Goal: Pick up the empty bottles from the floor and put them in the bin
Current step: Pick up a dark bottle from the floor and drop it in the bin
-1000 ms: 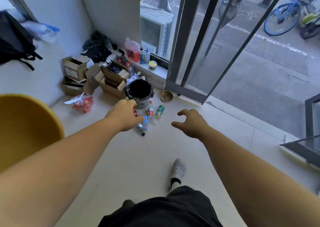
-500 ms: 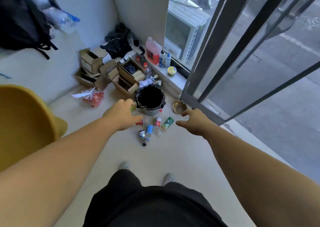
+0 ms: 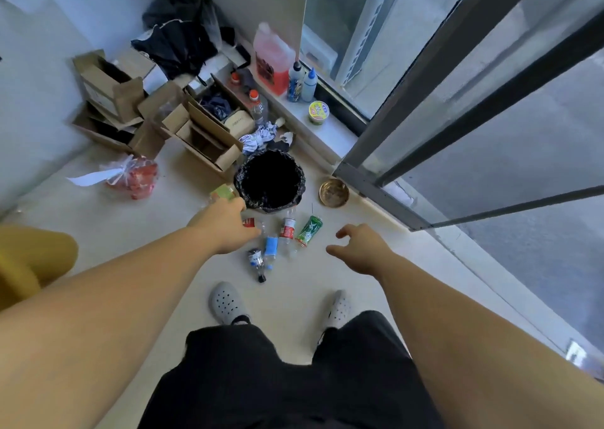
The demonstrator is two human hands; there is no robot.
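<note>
A round bin with a black liner stands open on the floor. In front of it lie several empty bottles: a red-label one, a green one, a blue-label one and a dark one. Another red-label bottle is partly hidden under my left hand. That hand grips a clear bottle with a green label, blurred, just left of the bin's rim. My right hand hovers right of the green bottle, fingers apart and holding nothing.
Open cardboard boxes crowd the bin's left and back. A red plastic bag lies further left and a brass bowl right of the bin. The glass door frame bounds the right. My clogs stand behind the bottles.
I have stepped closer, with both feet now side by side. The bin and bottles appear larger. My left hand kept the green-label bottle by the bin's rim; my right hand stayed beside the floor bottles.
</note>
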